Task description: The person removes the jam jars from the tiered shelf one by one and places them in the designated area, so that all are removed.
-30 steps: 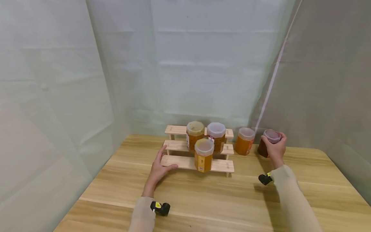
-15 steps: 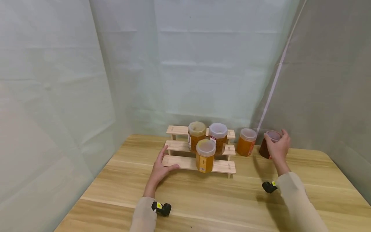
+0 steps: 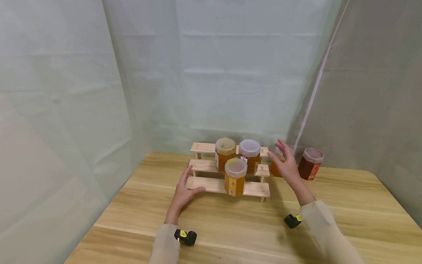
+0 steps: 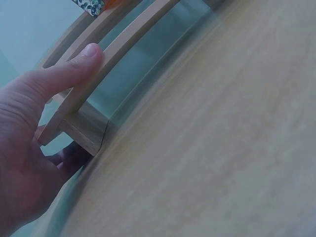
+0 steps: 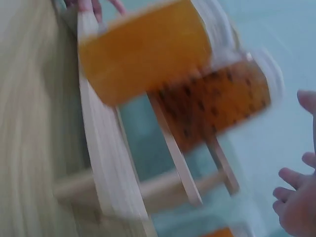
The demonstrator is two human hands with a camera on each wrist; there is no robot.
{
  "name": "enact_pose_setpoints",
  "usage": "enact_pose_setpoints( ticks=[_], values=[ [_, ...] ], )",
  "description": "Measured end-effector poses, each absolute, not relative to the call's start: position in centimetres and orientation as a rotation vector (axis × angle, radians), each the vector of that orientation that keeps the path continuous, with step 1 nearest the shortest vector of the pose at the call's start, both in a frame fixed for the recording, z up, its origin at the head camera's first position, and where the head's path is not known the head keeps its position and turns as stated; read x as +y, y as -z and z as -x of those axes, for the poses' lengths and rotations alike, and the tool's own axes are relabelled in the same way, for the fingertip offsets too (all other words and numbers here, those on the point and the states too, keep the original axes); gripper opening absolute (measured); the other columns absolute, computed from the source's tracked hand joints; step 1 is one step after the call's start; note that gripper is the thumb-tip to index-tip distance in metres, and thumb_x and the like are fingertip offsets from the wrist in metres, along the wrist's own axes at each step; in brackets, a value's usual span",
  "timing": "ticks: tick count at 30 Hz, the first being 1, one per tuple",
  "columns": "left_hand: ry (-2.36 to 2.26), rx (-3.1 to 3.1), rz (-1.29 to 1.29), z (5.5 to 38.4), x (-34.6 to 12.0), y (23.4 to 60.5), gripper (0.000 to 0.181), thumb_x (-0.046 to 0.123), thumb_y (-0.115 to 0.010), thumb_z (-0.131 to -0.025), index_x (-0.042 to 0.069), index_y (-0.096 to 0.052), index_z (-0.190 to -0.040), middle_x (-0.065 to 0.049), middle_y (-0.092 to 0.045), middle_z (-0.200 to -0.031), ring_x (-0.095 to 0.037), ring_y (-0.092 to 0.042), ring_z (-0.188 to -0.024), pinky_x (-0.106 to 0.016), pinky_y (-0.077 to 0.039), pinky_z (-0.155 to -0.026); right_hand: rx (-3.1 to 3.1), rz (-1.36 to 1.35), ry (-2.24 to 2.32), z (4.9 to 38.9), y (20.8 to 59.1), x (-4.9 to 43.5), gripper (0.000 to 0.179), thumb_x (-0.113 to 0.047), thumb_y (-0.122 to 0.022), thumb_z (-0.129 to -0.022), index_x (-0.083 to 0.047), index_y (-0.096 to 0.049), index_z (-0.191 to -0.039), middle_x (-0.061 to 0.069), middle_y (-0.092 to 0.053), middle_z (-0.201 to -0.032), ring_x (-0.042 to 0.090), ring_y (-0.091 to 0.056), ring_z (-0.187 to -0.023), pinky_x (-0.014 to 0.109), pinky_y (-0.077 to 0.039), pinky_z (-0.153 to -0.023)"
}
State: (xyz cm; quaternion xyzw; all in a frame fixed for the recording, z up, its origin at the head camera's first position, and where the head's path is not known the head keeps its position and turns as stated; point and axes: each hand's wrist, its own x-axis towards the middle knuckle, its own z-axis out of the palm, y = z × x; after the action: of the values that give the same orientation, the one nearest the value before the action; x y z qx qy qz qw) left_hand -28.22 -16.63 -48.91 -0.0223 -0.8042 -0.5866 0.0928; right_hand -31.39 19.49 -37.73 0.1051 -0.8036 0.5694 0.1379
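My left hand grips the left end of a three-tier wooden display rack; in the left wrist view its thumb lies on the front plank, with fingers behind the leg. My right hand is raised, empty, fingers spread, in front of an orange jar that it partly hides. Further right stands a dark red jar with a clear lid. On the rack, an amber jar sits on the lowest tier. Behind it are two speckled brown jars, the right speckled jar blurred in the right wrist view.
The rack and jars stand near the back of a wood-grain table. Pale cloth hangs behind and on both sides. A small black camera is on each wrist.
My right hand has let go of the dark red jar, which stays on the table, and has moved left in front of the orange jar. The left hand stays at the rack.
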Motion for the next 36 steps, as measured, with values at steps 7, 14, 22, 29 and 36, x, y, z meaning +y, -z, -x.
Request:
enact_pose_setpoints(
  ticks=[7,14,22,29,36],
  values=[
    [1.761,-2.363,0.071,28.5,-16.6,49.1,0.101,0.021,-0.088,-0.071,0.035,-0.029,-0.152,-0.018,-0.048,-0.139,-0.034,-0.052,-0.12,-0.051,-0.038,-0.105,-2.38,-0.481,-1.698,31.5,38.2,15.8,0.075,-0.022,-0.059,-0.097,-0.014,-0.014,-0.157,0.021,-0.027,-0.159,0.039,-0.021,-0.149,0.06,-0.019,-0.118],
    [1.757,-2.373,0.054,28.0,-16.6,48.8,0.101,0.016,-0.087,-0.072,0.03,-0.028,-0.153,-0.019,-0.05,-0.137,-0.033,-0.052,-0.121,-0.051,-0.036,-0.106,-2.401,-0.465,-1.706,32.1,38.8,13.7,0.09,-0.025,-0.068,-0.092,-0.021,-0.008,-0.158,0.02,-0.035,-0.15,0.036,-0.045,-0.13,0.055,-0.036,-0.11],
    [1.784,-2.373,0.077,26.8,-16.1,46.7,0.101,0.01,-0.085,-0.073,0.018,-0.026,-0.155,-0.026,-0.049,-0.135,-0.036,-0.054,-0.116,-0.052,-0.038,-0.103,-2.36,-0.442,-1.634,32.5,38.8,13.5,0.089,-0.025,-0.074,-0.087,-0.018,-0.019,-0.156,0.019,-0.047,-0.139,0.033,-0.054,-0.117,0.045,-0.047,-0.096],
    [1.753,-2.38,0.059,28.0,-16.5,48.8,0.101,0.02,-0.087,-0.073,0.031,-0.027,-0.153,-0.018,-0.05,-0.136,-0.032,-0.053,-0.118,-0.052,-0.038,-0.105,-2.339,-0.427,-1.577,32.5,38.4,13.6,0.084,-0.022,-0.078,-0.083,-0.014,-0.031,-0.151,0.018,-0.054,-0.133,0.031,-0.058,-0.109,0.021,-0.046,-0.083],
    [1.774,-2.372,0.04,28.1,-16.6,49.0,0.102,0.02,-0.088,-0.071,0.034,-0.028,-0.152,-0.018,-0.048,-0.139,-0.034,-0.05,-0.123,-0.055,-0.035,-0.108,-2.305,-0.418,-1.56,32.5,38.2,13.5,0.08,-0.019,-0.08,-0.081,-0.009,-0.037,-0.147,0.02,-0.056,-0.132,0.032,-0.059,-0.109,0.023,-0.048,-0.084]
  ],
)
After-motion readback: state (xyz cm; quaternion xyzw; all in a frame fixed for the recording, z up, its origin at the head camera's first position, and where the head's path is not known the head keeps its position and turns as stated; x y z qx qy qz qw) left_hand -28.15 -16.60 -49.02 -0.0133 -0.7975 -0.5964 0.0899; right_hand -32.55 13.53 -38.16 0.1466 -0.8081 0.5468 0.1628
